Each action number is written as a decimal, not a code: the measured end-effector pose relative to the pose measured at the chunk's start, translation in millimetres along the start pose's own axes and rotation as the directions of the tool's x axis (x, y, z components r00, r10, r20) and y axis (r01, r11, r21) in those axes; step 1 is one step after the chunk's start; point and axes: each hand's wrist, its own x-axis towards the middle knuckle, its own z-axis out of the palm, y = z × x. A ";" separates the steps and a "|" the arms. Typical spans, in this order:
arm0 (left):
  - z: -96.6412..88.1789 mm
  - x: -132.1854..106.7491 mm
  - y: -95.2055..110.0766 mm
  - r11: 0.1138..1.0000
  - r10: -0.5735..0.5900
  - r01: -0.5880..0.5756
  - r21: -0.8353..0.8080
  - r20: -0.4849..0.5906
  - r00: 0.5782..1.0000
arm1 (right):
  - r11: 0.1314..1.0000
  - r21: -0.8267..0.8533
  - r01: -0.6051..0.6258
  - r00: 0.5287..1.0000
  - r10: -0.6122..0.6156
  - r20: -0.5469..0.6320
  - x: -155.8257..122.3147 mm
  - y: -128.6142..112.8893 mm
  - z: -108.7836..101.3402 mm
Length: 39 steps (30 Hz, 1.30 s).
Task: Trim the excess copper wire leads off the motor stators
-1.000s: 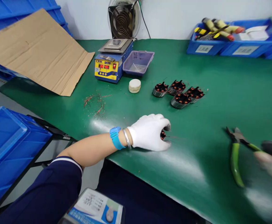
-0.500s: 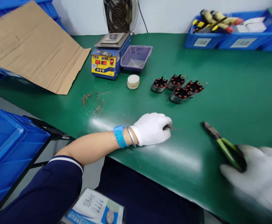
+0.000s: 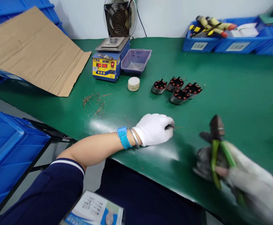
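Note:
My left hand (image 3: 155, 129), in a white glove, rests closed near the table's front edge. From its fingertips a thin copper wire (image 3: 180, 127) sticks out to the right; anything else inside the fist is hidden. To its right, my gloved right hand (image 3: 230, 175) is wrapped round green-handled cutting pliers (image 3: 217, 132), somewhat blurred by motion. The jaws of the pliers are spread and point away from me, apart from the wire. Beyond my left hand stand several motor stators (image 3: 180, 95) with copper windings and black tops.
Copper wire scraps (image 3: 99, 104) lie on the green table (image 3: 235, 84). A round white pad (image 3: 133, 83), a blue and yellow heated unit (image 3: 107, 67) and a purple tray (image 3: 136, 59) are behind. Cardboard (image 3: 38, 53) leans at left; blue bins (image 3: 199, 43) stand at the back right.
My right hand has picked the pliers up off the table and brought them left, with their jaws now spread. My left hand stays nearly in place, still closed.

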 end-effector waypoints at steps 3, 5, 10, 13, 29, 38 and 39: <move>-0.8 0.1 0.0 1.000 0.018 -0.018 0.008 0.004 1.000 | 0.745 0.633 -0.209 0.941 -0.022 0.337 -14.6 -13.3 13.8; -1.4 0.2 0.2 1.000 0.023 -0.023 0.015 0.004 1.000 | 0.436 0.803 -0.405 0.886 -0.028 0.462 -16.0 -26.9 17.2; -2.3 0.1 0.5 1.000 0.027 -0.028 0.014 0.013 1.000 | 0.328 0.801 -0.501 0.847 -0.003 0.531 -4.0 -41.9 13.4; -2.6 0.3 0.0 0.999 0.031 -0.032 0.023 0.013 0.999 | 0.367 0.807 -0.462 0.863 -0.023 0.505 -2.0 -39.1 14.0; -36.9 -11.8 -8.6 0.966 -0.111 0.085 0.243 0.093 0.989 | 0.939 -0.332 0.091 0.973 -0.155 -0.173 -22.0 -49.2 23.6; -41.0 -5.6 -10.4 0.952 -0.209 0.174 0.252 0.118 0.971 | 0.697 -0.609 -0.378 0.872 0.049 -0.486 77.6 -6.1 -75.3; -40.2 -5.2 -10.6 0.952 -0.209 0.175 0.250 0.116 0.971 | 0.682 -0.589 -0.433 0.846 0.080 -0.528 92.2 7.6 -89.5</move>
